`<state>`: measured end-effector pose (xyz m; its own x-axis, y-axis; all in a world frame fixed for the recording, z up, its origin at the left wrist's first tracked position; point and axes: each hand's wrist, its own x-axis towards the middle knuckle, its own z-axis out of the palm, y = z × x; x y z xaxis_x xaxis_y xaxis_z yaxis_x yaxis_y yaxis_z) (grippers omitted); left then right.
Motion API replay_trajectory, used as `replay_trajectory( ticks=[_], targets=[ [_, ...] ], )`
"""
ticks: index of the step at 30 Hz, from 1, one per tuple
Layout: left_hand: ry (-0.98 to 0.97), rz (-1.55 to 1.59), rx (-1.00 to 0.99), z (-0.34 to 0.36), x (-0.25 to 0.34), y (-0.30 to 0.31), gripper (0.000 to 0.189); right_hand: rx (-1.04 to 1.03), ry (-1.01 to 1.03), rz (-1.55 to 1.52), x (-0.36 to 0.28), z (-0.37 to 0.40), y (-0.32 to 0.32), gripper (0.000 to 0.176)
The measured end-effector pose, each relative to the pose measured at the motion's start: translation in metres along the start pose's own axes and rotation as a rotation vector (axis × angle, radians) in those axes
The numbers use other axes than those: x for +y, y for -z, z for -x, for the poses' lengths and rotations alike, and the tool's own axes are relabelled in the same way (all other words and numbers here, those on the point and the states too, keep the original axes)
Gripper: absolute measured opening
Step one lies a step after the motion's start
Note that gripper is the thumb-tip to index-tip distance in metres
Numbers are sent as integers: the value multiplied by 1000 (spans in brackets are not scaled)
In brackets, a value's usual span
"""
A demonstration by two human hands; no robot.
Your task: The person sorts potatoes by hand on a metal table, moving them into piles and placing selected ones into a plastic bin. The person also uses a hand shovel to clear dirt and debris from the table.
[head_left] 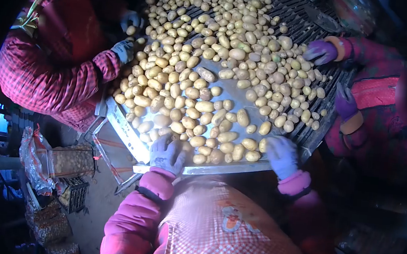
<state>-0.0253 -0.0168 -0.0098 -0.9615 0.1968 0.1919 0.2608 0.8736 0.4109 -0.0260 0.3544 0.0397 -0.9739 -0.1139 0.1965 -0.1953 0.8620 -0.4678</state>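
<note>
Many potatoes [204, 106] lie spread over a metal sorting table [227, 86]. My left hand [167, 154], in a pale purple glove, rests at the table's near edge with its fingers spread over the nearest potatoes. At the near right corner is my right hand [281, 156], gloved alike and slightly blurred. Its fingertips are beside a potato [263, 145]; whether they grip it is unclear. Both my sleeves are pink, and a checked apron [233, 228] covers my front.
A co-worker in a checked sleeve [51, 80] has gloved hands at the table's left. Another's purple-gloved hands [321, 52] are at the right. Slatted bars [293, 13] form the table's far part. Lower left stand filled mesh sacks [74, 161] and a black crate [75, 195].
</note>
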Motion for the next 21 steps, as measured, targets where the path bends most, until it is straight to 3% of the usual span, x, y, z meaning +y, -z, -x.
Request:
replay_trajectory(
  ticks=[4,7,9,13,18,20,21],
  targets=[
    [31,-59,37,-5,6,-13,43,-124,343,102,-41,-26,-35,24],
    [69,-49,78,-4,13,-12,43,-288,295,171,-56,-50,-63,30],
    [84,-24,98,-4,15,-12,43,-603,76,308,-68,-68,-70,40],
    [103,-31,101,-4,18,-9,42,-721,90,186,-56,-77,-85,50],
    [102,-2,103,-4,16,-10,40,-765,287,120,-44,-86,-58,49],
    [114,10,115,-6,18,-9,39,-514,490,362,-56,-89,-40,44],
    [105,-6,114,-6,18,-8,38,-550,476,365,-59,-91,-48,47]
  ],
)
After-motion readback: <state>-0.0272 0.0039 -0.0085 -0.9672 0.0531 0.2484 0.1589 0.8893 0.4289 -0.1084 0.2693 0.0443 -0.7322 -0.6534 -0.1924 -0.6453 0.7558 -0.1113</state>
